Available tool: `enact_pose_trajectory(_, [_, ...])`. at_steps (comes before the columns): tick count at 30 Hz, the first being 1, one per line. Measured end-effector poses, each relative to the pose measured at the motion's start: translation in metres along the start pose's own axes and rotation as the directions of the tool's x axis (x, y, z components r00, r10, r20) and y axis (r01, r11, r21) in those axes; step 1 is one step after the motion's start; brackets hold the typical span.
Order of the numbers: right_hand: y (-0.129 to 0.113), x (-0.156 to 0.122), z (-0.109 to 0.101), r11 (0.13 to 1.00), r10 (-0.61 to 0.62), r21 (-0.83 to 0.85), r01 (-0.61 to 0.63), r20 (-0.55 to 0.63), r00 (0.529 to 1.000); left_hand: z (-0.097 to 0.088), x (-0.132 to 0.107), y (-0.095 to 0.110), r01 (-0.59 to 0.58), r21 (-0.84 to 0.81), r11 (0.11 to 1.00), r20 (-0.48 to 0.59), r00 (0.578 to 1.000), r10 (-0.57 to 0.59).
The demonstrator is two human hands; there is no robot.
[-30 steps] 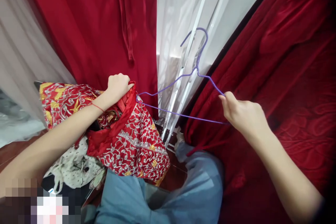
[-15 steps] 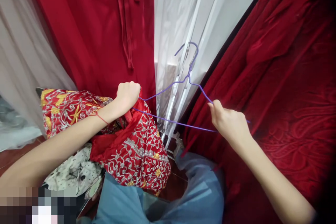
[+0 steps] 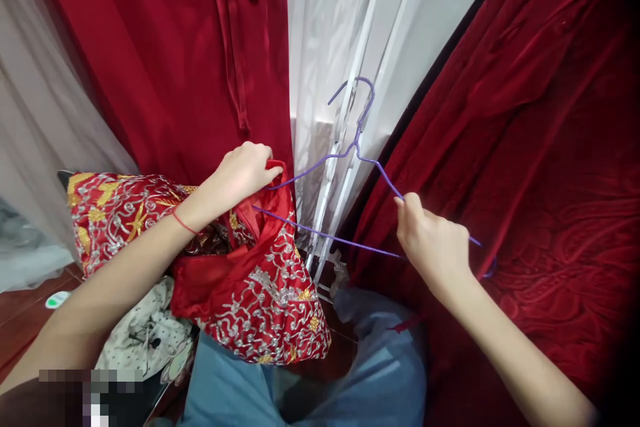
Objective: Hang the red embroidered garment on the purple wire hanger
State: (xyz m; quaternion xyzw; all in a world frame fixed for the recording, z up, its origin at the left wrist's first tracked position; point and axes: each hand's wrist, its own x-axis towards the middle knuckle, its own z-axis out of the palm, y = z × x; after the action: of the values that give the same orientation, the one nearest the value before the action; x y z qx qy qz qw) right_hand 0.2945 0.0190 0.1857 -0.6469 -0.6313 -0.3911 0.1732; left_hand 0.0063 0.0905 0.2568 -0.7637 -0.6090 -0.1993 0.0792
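Note:
A purple wire hanger (image 3: 340, 240) is held out in front of me with its hook pointing up. My right hand (image 3: 433, 233) is closed around the hanger's right side. The left end of the hanger goes inside the opening of a red garment (image 3: 280, 293), embroidered in silver and gold. My left hand (image 3: 245, 177) pinches the garment's edge near where the hanger enters, thumb and fingers together. The garment lies partly over my lap and spreads to the left, with its red lining showing. The hanger's left tip is hidden inside it.
Red cloth (image 3: 165, 67) hangs behind on the left, and dark red velvet (image 3: 540, 167) hangs on the right. White rack poles (image 3: 373, 33) stand between them. Spotted white fabric (image 3: 140, 333) lies at lower left, beside my blue trousers (image 3: 230, 380).
The left hand's fingers have shifted at the garment's edge, and the opening shows wider around the hanger. The right hand keeps its hold on the hanger.

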Motion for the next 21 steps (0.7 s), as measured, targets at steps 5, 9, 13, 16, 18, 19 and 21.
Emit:
enact_pose_trajectory(5, [-0.008,-0.002,0.003,0.999,0.021,0.043,-0.021,-0.001,1.000,0.020,-0.009,-0.025,0.125,0.192,0.973,0.036,0.990,-0.134])
enact_pose_trajectory(9, [-0.018,-0.008,-0.002,0.998,0.041,0.039,-0.041,-0.021,0.999,0.021,-0.014,-0.012,-0.003,-0.043,0.999,0.017,1.000,0.004])
enact_pose_trajectory(13, [-0.014,-0.007,-0.007,0.997,0.049,0.055,-0.049,-0.009,0.999,0.016,-0.008,0.016,-0.165,-0.385,0.908,-0.084,0.986,0.144])
enact_pose_trajectory(16, [-0.005,-0.002,-0.005,0.993,0.043,0.110,-0.038,-0.039,0.998,0.020,-0.003,0.029,-0.281,-0.467,0.839,-0.102,0.959,0.264])
enact_pose_trajectory(18, [-0.003,0.000,-0.001,0.987,0.052,0.159,-0.030,-0.137,0.989,0.031,-0.001,0.032,-0.328,-0.437,0.837,-0.092,0.943,0.321])
enact_pose_trajectory(19, [-0.005,-0.001,0.001,0.983,0.061,0.183,-0.022,-0.209,0.976,0.037,-0.001,0.033,-0.330,-0.404,0.853,-0.079,0.942,0.327])
enact_pose_trajectory(21, [-0.019,-0.008,0.006,0.972,0.002,0.220,0.085,-0.368,0.930,0.050,-0.001,0.035,-0.300,-0.309,0.903,-0.054,0.953,0.298])
